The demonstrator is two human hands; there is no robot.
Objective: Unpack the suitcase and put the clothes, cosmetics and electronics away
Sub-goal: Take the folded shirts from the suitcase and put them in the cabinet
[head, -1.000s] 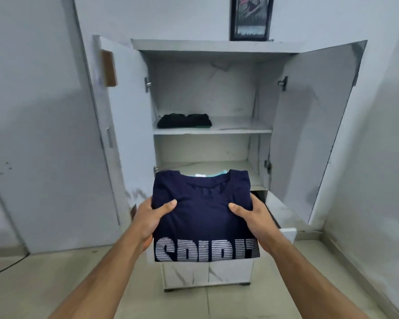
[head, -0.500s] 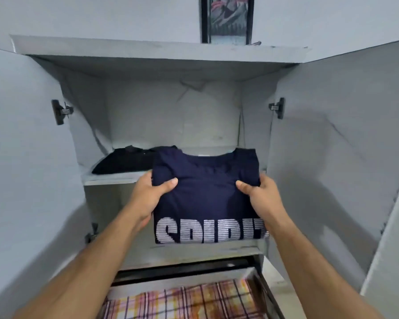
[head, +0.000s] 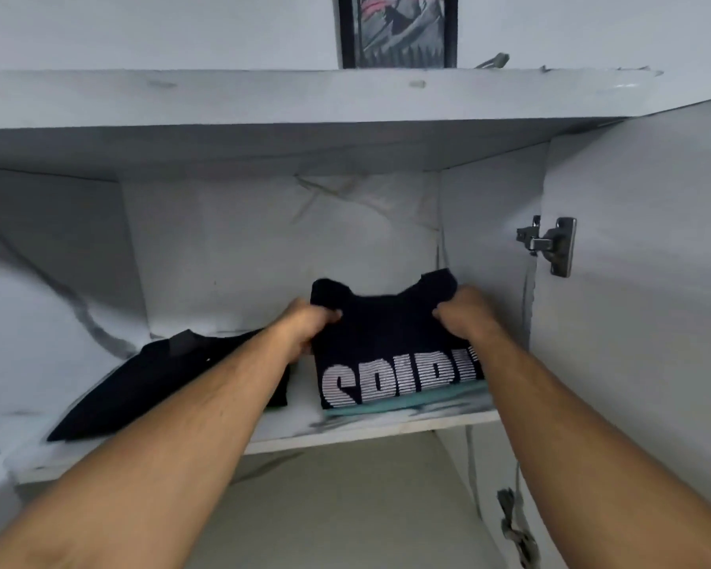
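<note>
Setting the folded navy shirt on the shelf right of the black clothes, both hands grip it; next, let go

A home bedroom or storage corner: white marble-look cupboard w/ doors open, folded clothes on its shelf, incl. a black garment; a framed picture stands on top, against a plain white wall.

Matt cloth T-shirt — glossy marbled shelf — metal hinge.
</note>
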